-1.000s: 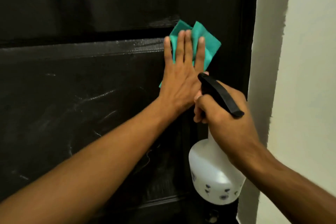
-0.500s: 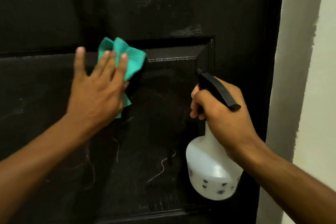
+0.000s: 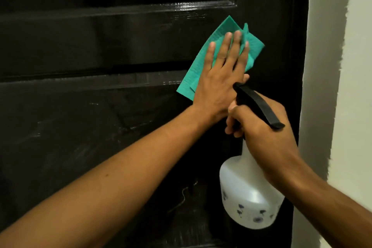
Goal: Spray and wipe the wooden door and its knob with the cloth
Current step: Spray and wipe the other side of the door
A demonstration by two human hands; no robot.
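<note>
A dark, glossy panelled wooden door (image 3: pixel 100 46) fills most of the view, streaked with wet marks lower down. My left hand (image 3: pixel 221 78) presses a teal cloth (image 3: pixel 201 66) flat against the door near its right side, fingers straight and pointing up. Just below it, my right hand (image 3: pixel 263 133) grips the neck of a white spray bottle (image 3: pixel 247 193) with a black trigger head (image 3: pixel 257 104); the bottle hangs close in front of the door. The knob is not in view.
A pale wall (image 3: pixel 354 86) with a grey painted strip (image 3: pixel 320 66) borders the door on the right. Raised panel mouldings run across the door at the cloth's height.
My left hand has swept the cloth from the left part of the door back to the right side, ending just above the spray bottle. My right hand has kept its hold on the bottle.
</note>
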